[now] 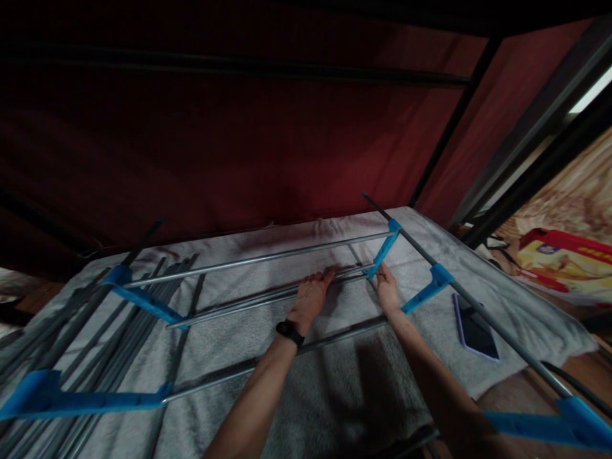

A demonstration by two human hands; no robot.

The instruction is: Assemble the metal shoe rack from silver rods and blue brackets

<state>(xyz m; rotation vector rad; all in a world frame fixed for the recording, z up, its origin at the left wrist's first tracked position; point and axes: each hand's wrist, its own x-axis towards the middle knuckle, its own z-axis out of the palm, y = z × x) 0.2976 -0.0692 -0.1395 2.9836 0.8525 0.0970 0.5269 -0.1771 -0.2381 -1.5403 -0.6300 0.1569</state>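
My left hand point(313, 296), with a black band on its wrist, is closed over the thin metal tubes point(268, 297) in the middle of a rack frame. My right hand point(386, 290) grips the lower end of a blue plastic bracket point(381, 256), where those tubes meet it; its fingertips are partly hidden behind the bracket. Another blue bracket point(148, 303) carries the left ends of the tubes. A longer rail point(262, 259) runs behind my hands, and a front rail point(335, 340) passes beneath my forearms.
Several loose grey tubes point(119, 344) lie at the left on the grey blanket point(229, 421). A phone point(475, 326) rests right of the frame. Dark bars and a red curtain point(262, 146) stand behind. A red and yellow package point(564, 261) lies farther right.
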